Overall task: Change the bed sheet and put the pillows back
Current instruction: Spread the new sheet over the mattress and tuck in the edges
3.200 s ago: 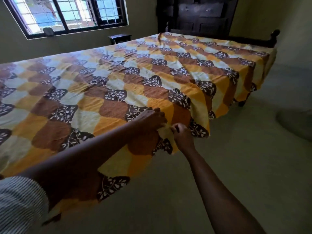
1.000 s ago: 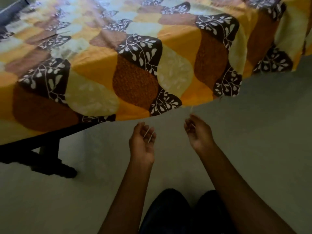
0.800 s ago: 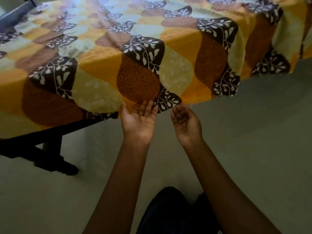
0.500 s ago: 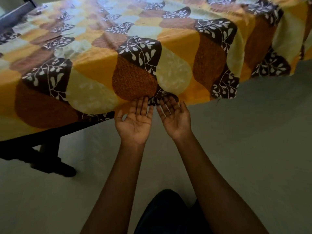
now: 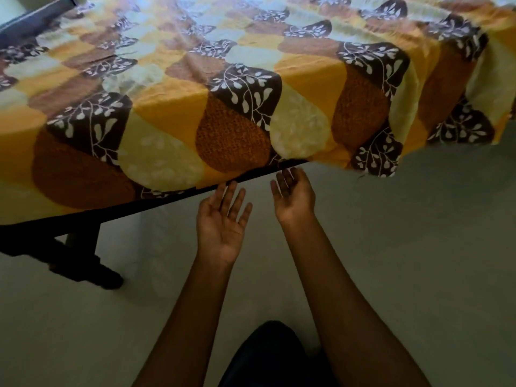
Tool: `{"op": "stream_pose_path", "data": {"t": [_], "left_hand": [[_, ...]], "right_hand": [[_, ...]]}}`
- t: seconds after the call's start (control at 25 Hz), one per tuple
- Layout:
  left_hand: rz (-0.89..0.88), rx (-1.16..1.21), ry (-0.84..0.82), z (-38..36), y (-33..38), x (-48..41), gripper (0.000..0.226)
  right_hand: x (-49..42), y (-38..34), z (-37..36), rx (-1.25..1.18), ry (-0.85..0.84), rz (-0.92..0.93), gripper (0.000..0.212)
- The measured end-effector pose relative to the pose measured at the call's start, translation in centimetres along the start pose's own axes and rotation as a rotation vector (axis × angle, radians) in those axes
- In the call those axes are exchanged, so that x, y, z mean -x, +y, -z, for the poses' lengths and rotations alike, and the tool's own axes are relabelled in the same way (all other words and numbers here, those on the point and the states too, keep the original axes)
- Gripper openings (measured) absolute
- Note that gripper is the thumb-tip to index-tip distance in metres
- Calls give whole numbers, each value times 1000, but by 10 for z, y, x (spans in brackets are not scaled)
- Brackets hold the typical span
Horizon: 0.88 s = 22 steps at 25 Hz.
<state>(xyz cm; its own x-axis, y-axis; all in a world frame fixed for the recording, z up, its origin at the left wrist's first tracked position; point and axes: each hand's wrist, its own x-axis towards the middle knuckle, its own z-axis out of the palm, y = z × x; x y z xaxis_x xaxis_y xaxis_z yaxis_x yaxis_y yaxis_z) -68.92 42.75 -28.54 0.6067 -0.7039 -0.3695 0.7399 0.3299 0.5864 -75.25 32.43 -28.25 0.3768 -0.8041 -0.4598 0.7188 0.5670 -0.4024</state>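
Note:
A bed sheet (image 5: 234, 113) patterned in orange, yellow, cream and dark brown with white leaf sprigs covers the bed and hangs over its near side. Part of the hem is pushed in, so the dark bed frame rail (image 5: 173, 198) shows under it. My left hand (image 5: 222, 219) is palm up with straight fingers just below that rail. My right hand (image 5: 293, 192) is palm up beside it, fingertips close to the sheet's lower edge. Neither hand holds anything. No pillows are in view.
A dark bed leg (image 5: 83, 255) stands on the pale floor (image 5: 418, 247) at the left. To the right the sheet's hem (image 5: 374, 163) still hangs loose below the rail. My dark-clothed knee (image 5: 268, 356) is at the bottom centre.
Both hands rose from below the hem, pushed it in under the mattress, and have now drawn back a little; the dark rail shows where the brown leaf patch hung.

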Motion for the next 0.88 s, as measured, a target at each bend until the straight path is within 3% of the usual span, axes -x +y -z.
{"op": "stream_pose_path", "data": {"t": [0.16, 0.32, 0.48, 0.6, 0.72, 0.8, 0.88], "left_hand": [[-186, 226, 161, 23, 13, 23, 39], [-273, 373, 161, 25, 25, 33, 42], [-266, 434, 87, 15, 26, 25, 57], [-229, 406, 81, 8, 27, 11, 64], [-151, 292, 155, 17, 16, 0, 49], [-78, 170, 209, 28, 7, -7, 43], [-49, 72, 150, 33, 0, -19, 41]], "right_hand": [[33, 18, 2, 165, -123, -135, 32], [42, 15, -23, 225, -174, -134, 29], [41, 4, -39, 193, -197, -158, 44], [38, 0, -42, 202, -208, -167, 44], [30, 2, -27, 242, -222, -155, 37], [23, 10, -5, 273, -172, -131, 32], [12, 20, 21, 242, -77, -120, 37]]}}
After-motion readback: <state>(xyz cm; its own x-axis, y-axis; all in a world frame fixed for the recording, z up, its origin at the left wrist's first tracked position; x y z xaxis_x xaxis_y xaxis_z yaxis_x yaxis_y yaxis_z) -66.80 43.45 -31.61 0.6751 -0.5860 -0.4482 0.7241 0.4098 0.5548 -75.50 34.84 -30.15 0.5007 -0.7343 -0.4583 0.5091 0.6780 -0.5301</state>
